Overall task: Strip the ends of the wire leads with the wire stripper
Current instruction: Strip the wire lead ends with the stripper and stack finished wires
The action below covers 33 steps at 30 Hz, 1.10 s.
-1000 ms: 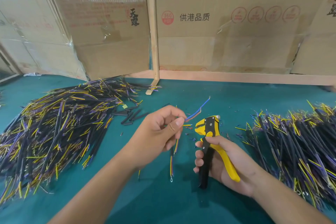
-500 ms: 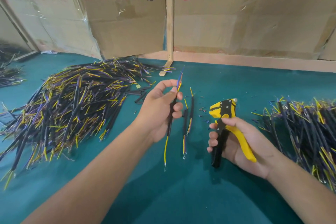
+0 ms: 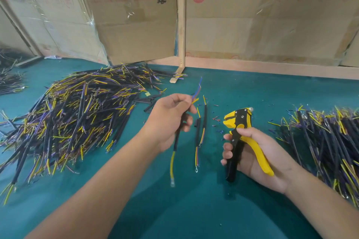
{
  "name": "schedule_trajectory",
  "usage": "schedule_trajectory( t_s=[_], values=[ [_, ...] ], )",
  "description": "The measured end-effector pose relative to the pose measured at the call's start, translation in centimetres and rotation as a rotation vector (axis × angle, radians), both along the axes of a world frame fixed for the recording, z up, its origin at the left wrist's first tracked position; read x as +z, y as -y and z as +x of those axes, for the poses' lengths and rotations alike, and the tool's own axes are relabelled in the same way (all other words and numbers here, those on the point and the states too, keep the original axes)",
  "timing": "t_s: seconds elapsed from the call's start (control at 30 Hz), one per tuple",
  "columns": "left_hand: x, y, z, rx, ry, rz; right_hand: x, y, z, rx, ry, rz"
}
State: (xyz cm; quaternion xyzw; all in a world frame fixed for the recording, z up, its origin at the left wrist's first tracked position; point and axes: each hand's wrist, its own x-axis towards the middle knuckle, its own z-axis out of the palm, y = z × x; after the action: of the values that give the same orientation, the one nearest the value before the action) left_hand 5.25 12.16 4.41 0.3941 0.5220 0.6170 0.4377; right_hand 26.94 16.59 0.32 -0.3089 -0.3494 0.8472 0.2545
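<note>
wire lead (image 3: 177,137) more upright than before

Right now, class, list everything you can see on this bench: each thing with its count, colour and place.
wire lead in hand: one, black sleeve with blue and yellow ends, held upright at centre.
loose leads: two, black with yellow ends, lying on the mat between the hands.
wire stripper: one, yellow and black, at centre right.
left pile of leads: many, black, yellow, purple, left of the mat.
right pile of leads: many, same colours, right edge.
mat: one, teal, covering the bench.
cardboard boxes: several, brown, along the back.
left hand: fingers pinch the lead.
right hand: fingers curled round the stripper handles.
</note>
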Motion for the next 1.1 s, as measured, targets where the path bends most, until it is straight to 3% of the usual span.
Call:
schedule_trajectory(
  t_s=[0.1, 0.2, 0.33, 0.4, 0.5, 0.6, 1.1],
  values=[
    [-1.0, -0.5, -2.1, 0.125, -0.479, -0.119, -0.7, -0.4, 0.0, 0.009, -0.012, -0.016],
    [-1.9, -0.8, -3.1, 0.181, -0.723, -0.179, -1.1, -0.9, -0.1, 0.000, -0.003, -0.023],
    [-2.5, -1.4, -4.9, 0.309, -1.340, -0.310, -1.2, -0.9, 0.2, 0.042, -0.034, -0.022],
    [-2.1, -0.9, -7.4, 0.392, -1.490, -0.445, -0.9, -0.7, 0.1, 0.046, -0.028, -0.020],
    [-2.0, 0.4, -11.0, 0.465, -1.555, -0.718, -0.4, -0.3, -0.1, 0.023, -0.022, -0.016],
    [-2.0, 0.5, -11.8, 0.462, -1.583, -0.843, 0.2, 0.1, 0.0, 0.007, -0.026, -0.017],
    [-2.3, -0.6, -11.7, 0.456, -1.670, -0.872, 1.0, 0.7, -0.2, -0.022, 0.003, -0.011]
  ],
)
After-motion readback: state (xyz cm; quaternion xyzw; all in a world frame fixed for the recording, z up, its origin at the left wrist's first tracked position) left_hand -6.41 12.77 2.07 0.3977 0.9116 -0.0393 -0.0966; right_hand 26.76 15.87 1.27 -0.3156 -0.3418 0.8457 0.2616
